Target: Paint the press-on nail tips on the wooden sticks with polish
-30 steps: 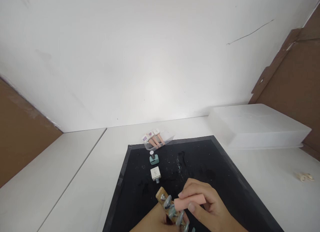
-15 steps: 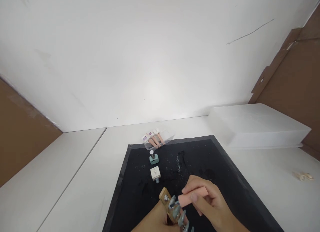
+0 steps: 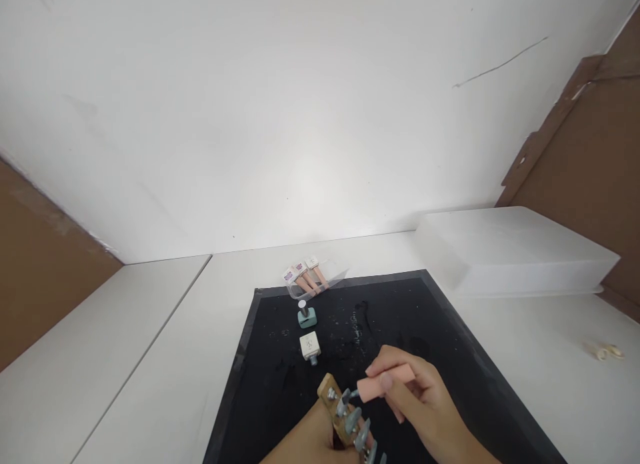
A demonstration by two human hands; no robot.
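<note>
A wooden strip (image 3: 334, 409) with a row of grey nail tips (image 3: 353, 421) fixed on metal studs is gripped by the left hand (image 3: 313, 441) at the near edge of the black mat (image 3: 400, 317); the fingers are closed around the strip, but most of this hand is cut off by the lower border of the view. A pink nail polish bottle (image 3: 386, 385) is pinched between the thumb and the fingers of the right hand (image 3: 417, 401), and its small end is held against the top nail tip of the row. Both hands are raised just above the near part of the mat.

Further back, along the middle line of the mat, a white square bottle (image 3: 310, 345) is lying and, behind it, a teal bottle (image 3: 307, 315) with a silver cap is seen. At the far edge of the mat a clear holder (image 3: 325, 282) with three pink bottles (image 3: 304, 277) is placed, partly over the edge.

The right half of the mat is free, and a wide bare part of the white bench (image 3: 165, 357) is seen to the left of the mat. At the far right corner of the bench a white flat box (image 3: 510, 251) is set against the wall, close to the corner of the mat. Near the right edge of the bench a small pale object (image 3: 603, 350) is lying, well apart from the hands.
</note>
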